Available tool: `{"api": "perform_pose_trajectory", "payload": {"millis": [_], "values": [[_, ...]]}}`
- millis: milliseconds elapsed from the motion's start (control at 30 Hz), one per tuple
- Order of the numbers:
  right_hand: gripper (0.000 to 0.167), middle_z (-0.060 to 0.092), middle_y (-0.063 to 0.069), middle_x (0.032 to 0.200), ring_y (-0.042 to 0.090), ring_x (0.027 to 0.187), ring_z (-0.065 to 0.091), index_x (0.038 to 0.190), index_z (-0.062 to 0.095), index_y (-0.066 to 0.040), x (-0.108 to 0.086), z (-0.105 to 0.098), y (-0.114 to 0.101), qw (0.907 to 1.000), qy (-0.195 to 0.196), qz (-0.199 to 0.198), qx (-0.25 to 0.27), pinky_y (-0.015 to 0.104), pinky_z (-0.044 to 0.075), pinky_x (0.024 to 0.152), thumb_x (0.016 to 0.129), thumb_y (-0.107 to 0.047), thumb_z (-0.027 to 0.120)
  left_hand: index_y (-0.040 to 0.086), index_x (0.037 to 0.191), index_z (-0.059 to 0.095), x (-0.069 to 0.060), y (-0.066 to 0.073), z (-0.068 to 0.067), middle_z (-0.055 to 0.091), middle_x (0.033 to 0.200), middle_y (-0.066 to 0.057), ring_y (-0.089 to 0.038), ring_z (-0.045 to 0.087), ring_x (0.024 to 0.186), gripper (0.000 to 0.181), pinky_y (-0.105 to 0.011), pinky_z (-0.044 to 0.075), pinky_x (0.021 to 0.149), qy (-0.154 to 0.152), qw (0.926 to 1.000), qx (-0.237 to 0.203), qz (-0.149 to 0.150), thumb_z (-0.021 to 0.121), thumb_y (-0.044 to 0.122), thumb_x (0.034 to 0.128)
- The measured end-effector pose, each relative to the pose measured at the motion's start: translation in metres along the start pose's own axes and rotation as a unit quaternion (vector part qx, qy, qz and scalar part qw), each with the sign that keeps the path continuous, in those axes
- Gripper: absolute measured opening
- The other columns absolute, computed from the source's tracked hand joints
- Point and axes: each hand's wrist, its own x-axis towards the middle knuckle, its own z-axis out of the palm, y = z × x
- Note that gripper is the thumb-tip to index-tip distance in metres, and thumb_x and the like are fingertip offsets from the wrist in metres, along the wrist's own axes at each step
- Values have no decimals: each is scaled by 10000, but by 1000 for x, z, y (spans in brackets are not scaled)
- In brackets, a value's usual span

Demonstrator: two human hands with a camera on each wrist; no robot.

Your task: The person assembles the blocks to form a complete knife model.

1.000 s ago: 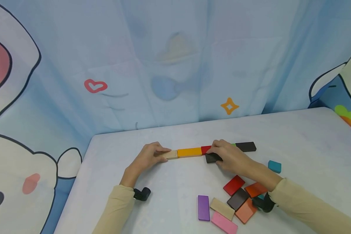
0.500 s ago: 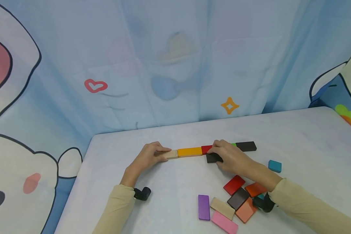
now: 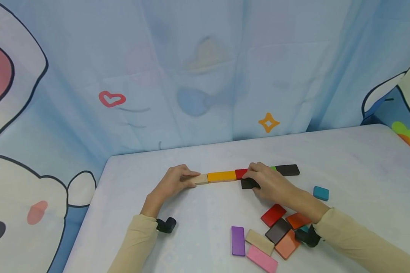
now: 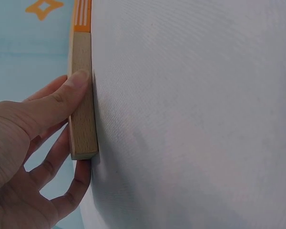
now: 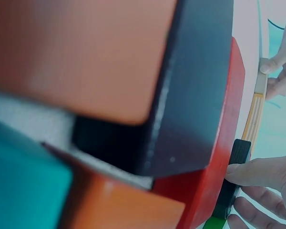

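Note:
A row of flat blocks lies across the table. My left hand (image 3: 174,182) pinches the pale wooden block (image 3: 201,179) at the row's left end; in the left wrist view the thumb lies along the near face of this wooden block (image 4: 83,129). Touching it on the right is a yellow-orange block (image 3: 222,176), then a red block (image 3: 240,174), partly covered. My right hand (image 3: 271,184) grips a black block (image 3: 249,184) just in front of the red one. Past that hand show a sliver of a green block (image 3: 273,168) and another black block (image 3: 287,170) at the right end.
Nearer the front lies a loose cluster: purple (image 3: 238,241), beige (image 3: 260,242), pink (image 3: 262,259), dark brown (image 3: 278,231), red (image 3: 273,215) and orange blocks (image 3: 287,245). A teal block (image 3: 320,193) sits apart at right. A blue curtain (image 3: 205,76) hangs behind the table.

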Motion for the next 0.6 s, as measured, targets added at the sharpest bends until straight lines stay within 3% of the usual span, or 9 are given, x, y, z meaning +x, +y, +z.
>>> {"api": "perform_pose_trajectory", "payload": {"millis": [267,400,500,600], "values": [[370,656,108,1074,283,1002,636,1129,771,-31,-1,-3,-1,9999,-48,57,111,442,609,872,784,13,898,112,1256,780,0,1,0,679,1024,-1,-157,609,948,368,-347,531,913,11,10000,-24,-7,833,104,892],[341,657,60,1074,238,997,628,1117,781,-76,-1,-10,-13,9991,-177,-220,327,399,609,868,802,-21,897,110,1251,783,0,2,-1,680,1021,-1,-164,613,947,364,-361,538,917,23,10000,-10,26,834,103,891],[321,647,11,1084,203,1018,615,1108,784,-117,-2,-16,-30,9947,-549,-718,493,381,598,890,816,-37,890,109,1249,784,-1,1,-1,680,1020,0,-165,615,948,363,-365,541,916,22,10000,-1,40,836,102,889],[314,632,-50,1115,150,1049,586,1121,781,-175,-5,-20,-48,9824,-1271,-1206,652,355,574,921,843,-66,876,113,1255,781,0,1,-1,684,1033,-1,-166,611,957,369,-360,532,921,-13,10000,-10,32,834,106,891]]}}
